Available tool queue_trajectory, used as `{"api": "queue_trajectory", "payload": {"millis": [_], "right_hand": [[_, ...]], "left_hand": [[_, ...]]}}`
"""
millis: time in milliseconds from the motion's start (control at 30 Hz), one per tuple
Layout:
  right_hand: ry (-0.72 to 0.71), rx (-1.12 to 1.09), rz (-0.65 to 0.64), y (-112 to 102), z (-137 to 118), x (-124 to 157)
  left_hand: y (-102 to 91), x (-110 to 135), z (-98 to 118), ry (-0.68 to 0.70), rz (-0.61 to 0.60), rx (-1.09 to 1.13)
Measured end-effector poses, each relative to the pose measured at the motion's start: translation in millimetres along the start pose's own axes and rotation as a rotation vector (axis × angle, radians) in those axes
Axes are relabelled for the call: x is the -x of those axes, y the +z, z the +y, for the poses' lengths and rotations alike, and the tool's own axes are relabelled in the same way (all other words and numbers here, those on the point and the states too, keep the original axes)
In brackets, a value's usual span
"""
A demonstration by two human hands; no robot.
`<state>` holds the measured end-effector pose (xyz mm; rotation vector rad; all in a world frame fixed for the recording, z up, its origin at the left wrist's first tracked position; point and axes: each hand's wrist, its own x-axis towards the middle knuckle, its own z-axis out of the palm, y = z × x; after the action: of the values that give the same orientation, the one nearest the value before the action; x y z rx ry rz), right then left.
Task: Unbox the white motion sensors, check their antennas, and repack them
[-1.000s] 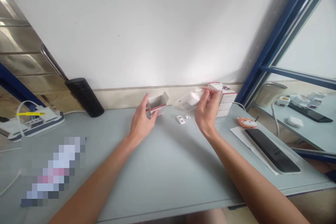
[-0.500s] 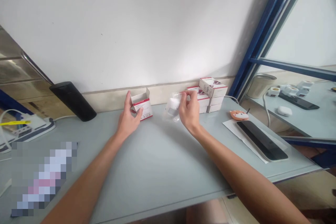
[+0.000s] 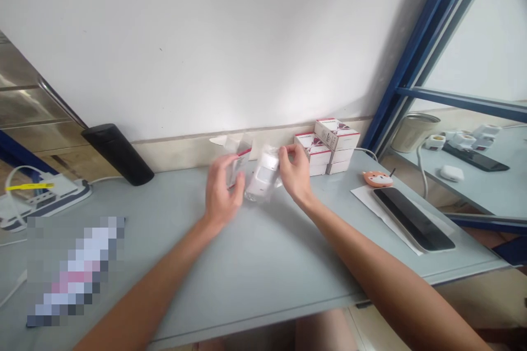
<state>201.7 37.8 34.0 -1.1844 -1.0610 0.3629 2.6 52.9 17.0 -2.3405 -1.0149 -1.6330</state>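
My left hand (image 3: 223,189) is closed around a small white-and-red cardboard box (image 3: 242,163), whose top flaps stand open. Just right of the box hangs a white motion detector (image 3: 263,174) in a clear plastic bag. The fingertips of my right hand (image 3: 295,171) pinch the bag's upper right edge. Part of the box is hidden behind my left fingers. Close behind my right hand, several similar white-and-red boxes (image 3: 337,134) are stacked against the wall.
A black cylinder (image 3: 119,154) leans at the back left, near a white power strip (image 3: 45,197). On the right, a phone (image 3: 414,219) lies on white paper beside an orange animal-shaped item (image 3: 377,178). A blue-framed mirror (image 3: 457,159) borders the table's right side.
My left hand has moved right with the box and turned it, bringing it close to the bagged detector. The detector now faces me more plainly, tilted, still in my right hand.
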Motion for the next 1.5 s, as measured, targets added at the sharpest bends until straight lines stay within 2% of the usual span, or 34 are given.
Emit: {"api": "queue_trajectory", "payload": {"millis": [67, 133, 267, 367, 467, 600, 667, 867, 1033, 1167, 1267, 1367, 1433, 1500], "right_hand": [[0.038, 0.002, -0.002, 1.2, 4.6, -1.0], [0.068, 0.020, -0.037, 2.5, 10.8, -1.5], [0.100, 0.043, -0.112, 4.3, 23.5, -1.1], [0.098, 0.040, -0.120, 3.8, 26.9, -1.2], [0.099, 0.034, -0.118, 1.9, 24.8, -2.5], [0.096, 0.027, -0.104, -0.1, 22.5, -5.0], [0.091, 0.026, -0.098, -0.5, 23.3, -6.1], [0.073, 0.028, -0.067, -0.2, 25.6, -8.3], [0.065, 0.010, -0.067, 0.1, 21.6, -7.5], [0.035, -0.004, -0.033, -1.7, 17.0, -8.6], [0.019, -0.028, 0.009, -4.6, 13.1, -11.7], [0.048, -0.043, 0.050, -8.2, 9.2, -15.0], [0.064, -0.044, 0.077, -9.8, 7.2, -16.2], [0.068, -0.051, 0.095, -9.6, 6.3, -15.9]], "left_hand": [[6.6, 3.3, 17.1, -0.008, -0.035, -0.075], [10.9, 6.4, 19.0, -0.079, -0.087, -0.120], [12.7, 9.9, -9.3, -0.228, -0.068, -0.009], [10.9, 9.1, -30.5, -0.285, -0.134, 0.059], [11.0, 7.8, -42.1, -0.365, -0.188, 0.179], [13.9, 7.5, -54.8, -0.617, -0.203, 0.272], [13.8, 6.5, -61.7, -0.689, -0.220, 0.267], [4.2, 2.1, -74.8, -0.709, -0.079, 0.049], [-0.2, 6.9, -77.1, -0.714, -0.118, -0.065], [-1.0, 9.1, -72.9, -0.705, -0.145, -0.050], [1.8, 6.8, -61.5, -0.722, -0.087, -0.035], [8.4, 4.2, -39.8, -0.757, -0.014, 0.009], [13.6, 4.6, -20.1, -0.778, -0.055, 0.114], [18.3, 6.7, 0.8, -0.803, -0.188, 0.290]]}}
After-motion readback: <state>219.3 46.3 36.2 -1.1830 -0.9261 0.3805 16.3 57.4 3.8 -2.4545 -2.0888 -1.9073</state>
